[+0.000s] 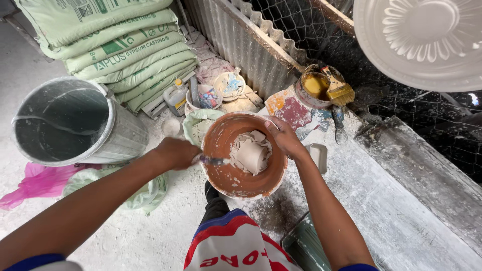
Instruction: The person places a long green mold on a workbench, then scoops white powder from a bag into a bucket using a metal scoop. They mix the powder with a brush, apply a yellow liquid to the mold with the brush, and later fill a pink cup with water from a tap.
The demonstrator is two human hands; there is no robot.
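Observation:
An orange plastic bucket crusted with white plaster stands at the edge of a dusty workbench. Pale plaster pieces and a small cup-like form lie inside it. My right hand grips the bucket's far rim. My left hand holds a thin tool whose tip reaches over the left rim into the bucket.
A large grey drum of water stands at left beside stacked green sacks. A tin with yellow paint and a brush sits behind the bucket. A white ornamental ceiling medallion hangs at top right. Pink plastic lies on the floor.

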